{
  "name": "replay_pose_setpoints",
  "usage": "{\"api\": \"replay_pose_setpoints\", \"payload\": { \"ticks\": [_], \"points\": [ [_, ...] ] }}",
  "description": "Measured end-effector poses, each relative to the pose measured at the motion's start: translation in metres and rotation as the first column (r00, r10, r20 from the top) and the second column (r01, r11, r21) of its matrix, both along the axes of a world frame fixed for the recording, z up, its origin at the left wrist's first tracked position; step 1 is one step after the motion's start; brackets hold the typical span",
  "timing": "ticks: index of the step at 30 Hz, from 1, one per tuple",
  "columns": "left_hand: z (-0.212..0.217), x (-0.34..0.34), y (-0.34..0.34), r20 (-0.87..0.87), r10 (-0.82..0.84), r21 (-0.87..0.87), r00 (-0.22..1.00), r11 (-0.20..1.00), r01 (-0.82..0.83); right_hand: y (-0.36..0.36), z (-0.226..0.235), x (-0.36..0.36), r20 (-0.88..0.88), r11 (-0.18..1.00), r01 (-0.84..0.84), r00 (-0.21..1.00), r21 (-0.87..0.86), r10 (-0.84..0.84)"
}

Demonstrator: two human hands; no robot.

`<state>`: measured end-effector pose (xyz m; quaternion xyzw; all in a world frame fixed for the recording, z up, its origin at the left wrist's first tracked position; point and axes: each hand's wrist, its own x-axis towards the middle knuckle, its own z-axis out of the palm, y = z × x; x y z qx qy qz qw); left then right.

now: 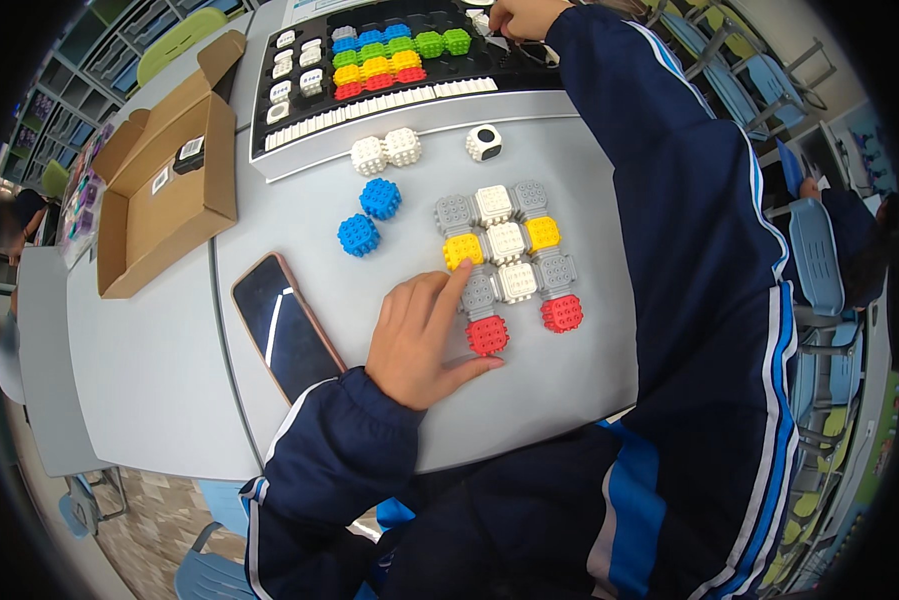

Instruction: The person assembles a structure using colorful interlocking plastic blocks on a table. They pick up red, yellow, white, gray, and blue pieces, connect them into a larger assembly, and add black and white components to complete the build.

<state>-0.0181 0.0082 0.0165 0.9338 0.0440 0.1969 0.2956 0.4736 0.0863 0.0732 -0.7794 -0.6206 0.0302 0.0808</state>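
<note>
My left hand (416, 335) rests beside a flat figure of joined studded blocks. Its fingers are stretched, the index fingertip touching the left yellow block (462, 250) and the thumb lying near a red block (487, 336). White blocks (506, 242) run down the figure's middle, with grey blocks (479, 291) at the sides. A second yellow block (542, 233) and another red block (562, 314) are on the right. My right hand (527, 18) reaches into the far right of the block tray (449, 68), fingers bent together around something too small to make out.
Two blue blocks (359, 235), a joined white pair (386, 150) and a white block with a black face (484, 142) lie between figure and tray. A phone (284, 325) is left of my hand. An open cardboard box (169, 190) stands farther left.
</note>
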Motion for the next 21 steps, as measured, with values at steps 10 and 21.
{"api": "replay_pose_setpoints", "payload": {
  "ticks": [10,21],
  "points": [
    [0.000,-0.004,0.002,-0.021,0.008,0.007,1.000,1.000,-0.007,0.007,-0.003,-0.021,-0.145,0.967,0.249,0.956,-0.057,-0.255],
    [-0.007,-0.006,0.002,-0.037,0.025,-0.038,0.999,0.999,-0.026,0.014,-0.030,0.003,-0.071,0.985,0.173,0.982,-0.009,-0.174]
  ]
}}
